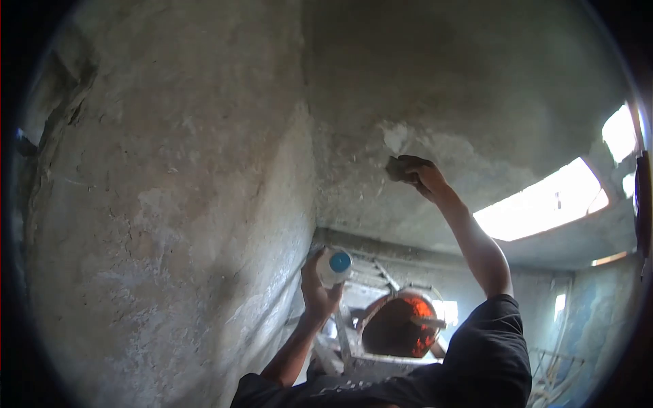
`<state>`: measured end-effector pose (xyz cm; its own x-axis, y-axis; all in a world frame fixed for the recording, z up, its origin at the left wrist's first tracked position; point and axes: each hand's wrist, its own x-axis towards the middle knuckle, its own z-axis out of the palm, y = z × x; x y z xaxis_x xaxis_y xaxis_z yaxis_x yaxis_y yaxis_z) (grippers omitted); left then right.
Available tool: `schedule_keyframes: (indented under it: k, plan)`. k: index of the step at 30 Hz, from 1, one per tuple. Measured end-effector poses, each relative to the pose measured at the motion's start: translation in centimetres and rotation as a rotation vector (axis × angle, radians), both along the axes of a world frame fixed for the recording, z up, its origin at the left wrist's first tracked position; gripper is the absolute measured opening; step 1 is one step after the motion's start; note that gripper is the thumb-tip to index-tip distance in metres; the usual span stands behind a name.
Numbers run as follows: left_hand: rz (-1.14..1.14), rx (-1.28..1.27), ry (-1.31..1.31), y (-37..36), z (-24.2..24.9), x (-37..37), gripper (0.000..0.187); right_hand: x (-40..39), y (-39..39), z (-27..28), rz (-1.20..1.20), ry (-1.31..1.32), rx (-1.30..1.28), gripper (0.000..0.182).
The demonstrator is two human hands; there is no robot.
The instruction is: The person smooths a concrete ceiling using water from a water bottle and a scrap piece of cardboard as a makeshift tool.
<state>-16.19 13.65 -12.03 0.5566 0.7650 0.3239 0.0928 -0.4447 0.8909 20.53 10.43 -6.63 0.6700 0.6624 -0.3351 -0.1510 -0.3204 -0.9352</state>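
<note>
My left hand (318, 291) is wrapped round a whitish container (328, 269) with a blue round end facing the camera. It is held low, near the foot of the left wall. Raised against the upper grey plaster surface (435, 81), my right hand (423, 175) grips a small, flat, dark piece (396, 168). A pale white patch (396, 137) lies on the plaster just above that piece. Whether the piece touches the surface is hard to tell.
A rough plastered wall (170, 170) fills the left side. Below my arms is a round drum (398, 326) with an orange-red inside, beside wooden pieces (343, 333). A bright opening (547, 200) is at the right, with a metal frame (558, 367) lower down.
</note>
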Motion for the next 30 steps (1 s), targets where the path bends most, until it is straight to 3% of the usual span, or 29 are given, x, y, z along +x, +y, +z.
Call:
schedule_keyframes:
  k: [2,3,8,10,12,14,16,18,20,22,26,30]
  plan:
    - [0.038,0.054,0.028,-0.2,2.0,0.1,0.059,-4.2,-5.2,1.4,0.136,0.444,0.567,0.038]
    - [0.023,0.083,0.008,-0.3,3.0,0.1,0.058,-5.6,-7.2,1.0,-0.062,0.478,0.590,0.036]
    - [-0.108,0.048,0.004,-2.4,6.8,0.2,0.062,-12.0,-16.9,3.2,-0.402,0.402,0.373,0.033]
    - [-0.204,0.016,-0.051,-3.4,8.3,1.0,0.061,-14.1,-18.5,4.6,-0.462,0.432,0.633,0.035]
    - [-0.259,0.042,-0.043,-4.8,9.8,1.4,0.059,-16.3,-20.6,5.7,-0.504,0.488,0.656,0.036]
    - [-0.359,-0.111,-0.002,-6.2,10.9,1.7,0.056,-17.9,-22.3,6.0,-0.604,0.519,0.617,0.036]
    - [-0.385,-0.158,0.010,-8.1,12.5,1.9,0.053,-19.1,-23.9,4.4,-0.598,0.569,0.654,0.036]
    - [-0.527,-0.452,0.004,-9.2,13.6,2.0,0.050,-20.4,-24.7,3.7,-0.547,0.589,0.743,0.034]
    - [-0.549,-0.487,0.110,-9.7,13.3,1.8,0.052,-21.5,-25.4,3.5,-0.553,0.597,0.713,0.032]
    - [-0.689,-0.889,-0.005,-10.7,13.6,2.1,0.053,-22.6,-26.0,3.2,-0.470,0.544,0.748,0.033]
    - [-0.813,-0.857,0.127,-11.5,13.1,1.9,0.058,-23.9,-27.2,2.6,-0.461,0.627,0.725,0.038]
    - [-0.930,-0.967,0.125,-12.0,13.4,1.3,0.064,-24.8,-27.3,3.5,-0.442,0.483,0.797,0.040]
